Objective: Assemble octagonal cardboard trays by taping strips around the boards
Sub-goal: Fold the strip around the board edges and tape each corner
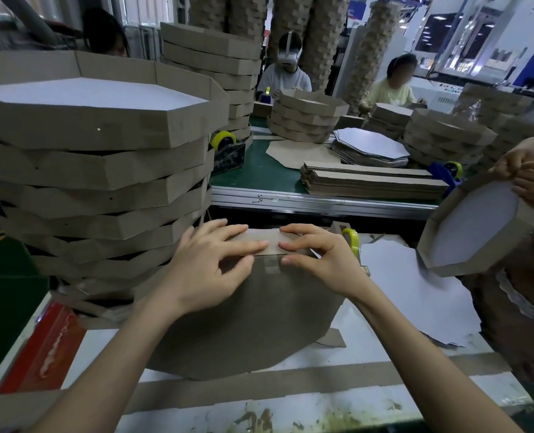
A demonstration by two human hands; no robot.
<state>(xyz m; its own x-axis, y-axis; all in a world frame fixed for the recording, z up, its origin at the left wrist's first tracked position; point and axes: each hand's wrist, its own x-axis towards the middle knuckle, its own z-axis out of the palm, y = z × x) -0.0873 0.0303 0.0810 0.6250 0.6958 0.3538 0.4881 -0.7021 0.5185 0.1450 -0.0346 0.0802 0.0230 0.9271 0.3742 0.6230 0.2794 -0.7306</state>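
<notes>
A brown octagonal cardboard board [247, 326] stands tilted on the white table in front of me. Along its top edge lies a brown cardboard strip [265, 242]. A piece of clear tape [272, 265] bridges strip and board. My left hand [209, 267] presses the strip with straight fingers, thumb on the board's face. My right hand [315, 257] presses from the other side, its fingertips meeting the left ones at the tape. A yellow tape roll [353, 242] sits just behind my right hand.
A tall stack of finished trays [97, 170] rises at my left. A loose strip [290, 382] lies across the near table. White-faced boards [415, 295] lie at right, where another person's hands [524, 173] hold a tray [471, 226]. Workers sit beyond a green-topped table [259, 173].
</notes>
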